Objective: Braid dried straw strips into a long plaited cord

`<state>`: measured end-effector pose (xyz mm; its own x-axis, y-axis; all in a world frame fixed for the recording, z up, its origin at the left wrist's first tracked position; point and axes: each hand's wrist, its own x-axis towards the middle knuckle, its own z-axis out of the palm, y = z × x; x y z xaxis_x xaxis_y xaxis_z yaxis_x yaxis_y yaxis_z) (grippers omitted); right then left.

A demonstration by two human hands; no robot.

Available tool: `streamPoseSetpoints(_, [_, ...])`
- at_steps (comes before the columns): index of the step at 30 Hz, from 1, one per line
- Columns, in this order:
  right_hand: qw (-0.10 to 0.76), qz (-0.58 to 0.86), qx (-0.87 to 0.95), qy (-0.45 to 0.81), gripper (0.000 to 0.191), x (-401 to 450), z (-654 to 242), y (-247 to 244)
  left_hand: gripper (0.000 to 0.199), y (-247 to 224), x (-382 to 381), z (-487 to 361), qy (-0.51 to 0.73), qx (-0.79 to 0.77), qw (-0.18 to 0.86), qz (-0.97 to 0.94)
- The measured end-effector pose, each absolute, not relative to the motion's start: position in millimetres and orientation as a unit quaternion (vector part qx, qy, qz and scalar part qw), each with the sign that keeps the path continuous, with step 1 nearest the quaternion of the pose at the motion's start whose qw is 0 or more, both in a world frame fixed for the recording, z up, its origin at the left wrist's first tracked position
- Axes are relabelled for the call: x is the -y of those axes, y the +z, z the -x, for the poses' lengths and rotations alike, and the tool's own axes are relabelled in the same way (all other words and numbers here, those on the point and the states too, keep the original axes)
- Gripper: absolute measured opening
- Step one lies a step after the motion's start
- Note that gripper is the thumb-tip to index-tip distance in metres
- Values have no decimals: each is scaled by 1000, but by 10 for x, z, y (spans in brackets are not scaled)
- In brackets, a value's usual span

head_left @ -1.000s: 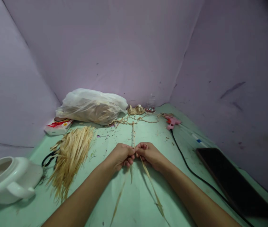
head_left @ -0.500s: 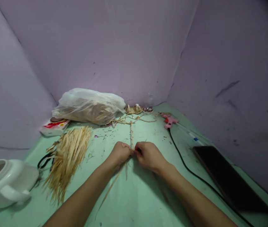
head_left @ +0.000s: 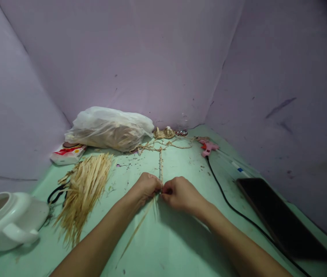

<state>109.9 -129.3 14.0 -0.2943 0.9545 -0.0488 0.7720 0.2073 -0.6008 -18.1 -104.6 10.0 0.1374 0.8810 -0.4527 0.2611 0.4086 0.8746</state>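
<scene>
A thin tan braided cord (head_left: 160,163) runs down the middle of the table toward me. At its near end my left hand (head_left: 149,187) is closed in a pinch on the braid. My right hand (head_left: 177,194) is pinched too, its fingertips close against the left ones at the same end of the cord. What exactly lies between the right fingertips is mostly hidden. Loose straw strands (head_left: 136,232) trail from beneath my left hand toward me. To the left lies a bundle of dry straw strips (head_left: 87,188), partly over black-handled scissors (head_left: 56,195).
Against the back wall lies a white plastic bag (head_left: 110,129), with a small woven straw piece (head_left: 164,133) beside it. On the right are a pink glue gun (head_left: 209,147), its black cable and a dark tablet-like slab (head_left: 281,217). A white ceramic pot (head_left: 16,221) lies at left.
My right hand has moved slightly down and toward my left hand, its fingertips now lower on the cord's end. My left hand stays at nearly the same place.
</scene>
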Motion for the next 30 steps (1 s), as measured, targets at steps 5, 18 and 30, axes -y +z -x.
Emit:
streamPoseSetpoints(5, [311,639,630,314,21,1063,-1301,20,4,101,1006,261,225,-576,617,-487])
streamPoseSetpoints(18, [306,575,527,547,8,1117,-1058,-94,8,80,994,265,211,-576,557,-561])
streamPoseSetpoints(30, [339,578,479,567,3,1143,-1036,-74,6,219,1098,263,120,-661,315,-671])
